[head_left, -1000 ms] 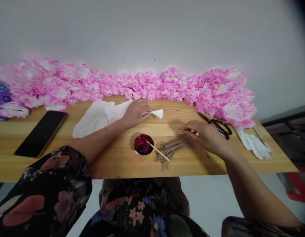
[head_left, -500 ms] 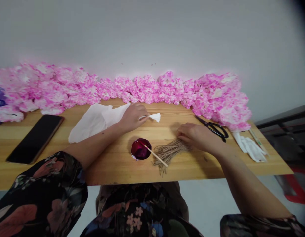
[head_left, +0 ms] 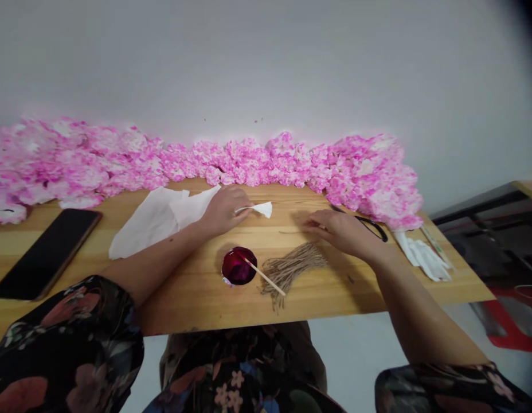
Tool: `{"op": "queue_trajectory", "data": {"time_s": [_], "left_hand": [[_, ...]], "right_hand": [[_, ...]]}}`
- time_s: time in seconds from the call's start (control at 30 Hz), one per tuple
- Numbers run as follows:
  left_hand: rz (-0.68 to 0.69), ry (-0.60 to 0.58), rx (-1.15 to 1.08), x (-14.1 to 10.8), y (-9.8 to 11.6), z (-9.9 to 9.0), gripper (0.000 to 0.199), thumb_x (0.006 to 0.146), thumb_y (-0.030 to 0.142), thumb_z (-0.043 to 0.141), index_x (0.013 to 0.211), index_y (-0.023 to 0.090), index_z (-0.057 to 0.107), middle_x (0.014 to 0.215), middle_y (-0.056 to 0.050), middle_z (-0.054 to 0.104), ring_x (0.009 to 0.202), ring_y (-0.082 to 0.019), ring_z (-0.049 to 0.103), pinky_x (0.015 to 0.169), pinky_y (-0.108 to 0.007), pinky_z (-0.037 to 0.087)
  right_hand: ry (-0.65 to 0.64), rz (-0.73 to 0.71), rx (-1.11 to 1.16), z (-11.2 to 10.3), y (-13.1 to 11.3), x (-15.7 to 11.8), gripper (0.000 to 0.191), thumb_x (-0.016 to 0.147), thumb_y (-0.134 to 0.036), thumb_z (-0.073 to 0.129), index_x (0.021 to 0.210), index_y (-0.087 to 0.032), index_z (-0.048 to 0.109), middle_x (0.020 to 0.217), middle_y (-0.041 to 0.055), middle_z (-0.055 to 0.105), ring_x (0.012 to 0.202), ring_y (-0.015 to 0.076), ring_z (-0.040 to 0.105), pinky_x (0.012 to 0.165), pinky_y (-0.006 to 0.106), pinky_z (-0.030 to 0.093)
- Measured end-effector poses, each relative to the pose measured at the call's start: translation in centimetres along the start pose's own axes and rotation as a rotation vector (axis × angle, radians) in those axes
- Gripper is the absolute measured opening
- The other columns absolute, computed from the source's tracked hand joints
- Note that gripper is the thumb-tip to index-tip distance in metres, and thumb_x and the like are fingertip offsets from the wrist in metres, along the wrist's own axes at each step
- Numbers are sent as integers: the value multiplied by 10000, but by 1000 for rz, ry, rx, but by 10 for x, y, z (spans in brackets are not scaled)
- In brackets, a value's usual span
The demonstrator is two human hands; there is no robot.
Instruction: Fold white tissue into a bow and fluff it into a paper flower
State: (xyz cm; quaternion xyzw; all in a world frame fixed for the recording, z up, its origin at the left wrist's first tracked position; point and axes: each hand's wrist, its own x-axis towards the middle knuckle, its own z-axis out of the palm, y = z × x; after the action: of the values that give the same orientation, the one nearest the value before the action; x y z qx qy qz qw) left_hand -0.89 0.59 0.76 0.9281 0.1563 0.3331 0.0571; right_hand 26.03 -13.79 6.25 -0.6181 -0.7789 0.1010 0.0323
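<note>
My left hand (head_left: 227, 209) is closed on a small folded piece of white paper (head_left: 262, 210), whose fanned end points right. White paper sheets (head_left: 149, 223) lie beside and partly behind that hand. My right hand (head_left: 330, 229) pinches a thin brown strand (head_left: 289, 232) above and behind a bundle of similar brown strands (head_left: 294, 267). In front, between the hands, stands a small bowl of dark magenta liquid (head_left: 239, 265). A wooden stick (head_left: 268, 279) leans from the bowl across the bundle.
Pink and white paper flowers (head_left: 249, 160) line the back of the wooden table (head_left: 197, 304). A black phone (head_left: 46, 252) lies at left. Black scissors (head_left: 373, 228) are partly hidden behind my right hand. White gloves (head_left: 427, 258) lie at right.
My right hand has lifted off the bundle and moved slightly up, with a strand now showing at its fingertips. The whole view has shifted a little; my left hand keeps its hold.
</note>
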Motion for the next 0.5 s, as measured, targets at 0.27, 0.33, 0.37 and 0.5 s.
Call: {"op": "queue_trajectory", "data": {"time_s": [0.27, 0.33, 0.37, 0.5], "left_hand": [[-165, 14, -2, -2, -1, 2, 174, 884, 271, 522, 861, 166, 659, 839, -57, 677, 824, -192, 594, 753, -325, 426], [-276, -5, 11, -1, 3, 0, 173, 887, 269, 510, 877, 159, 644, 846, -62, 675, 814, -197, 599, 735, -322, 434], [-332, -10, 25, 0, 5, -1, 170, 884, 269, 509, 883, 156, 636, 846, -66, 675, 811, -203, 602, 725, -324, 438], [-443, 4, 51, 1, 7, -3, 161, 884, 285, 507, 904, 169, 618, 836, -59, 681, 795, -210, 617, 709, -325, 454]], "right_hand": [[96, -28, -68, 24, -9, 13, 158, 899, -211, 449, 838, -174, 589, 884, 108, 645, 867, 233, 579, 766, 326, 411], [109, 17, 66, 21, -13, 17, 174, 909, -242, 439, 819, -177, 572, 839, 95, 639, 789, 214, 576, 724, 325, 419], [111, 41, 174, 18, -17, 19, 179, 912, -271, 443, 816, -181, 565, 800, 76, 634, 735, 198, 569, 689, 316, 420], [103, 52, 812, 8, -43, 35, 234, 869, -416, 545, 819, -189, 568, 774, 40, 660, 690, 158, 583, 658, 291, 455]]}}
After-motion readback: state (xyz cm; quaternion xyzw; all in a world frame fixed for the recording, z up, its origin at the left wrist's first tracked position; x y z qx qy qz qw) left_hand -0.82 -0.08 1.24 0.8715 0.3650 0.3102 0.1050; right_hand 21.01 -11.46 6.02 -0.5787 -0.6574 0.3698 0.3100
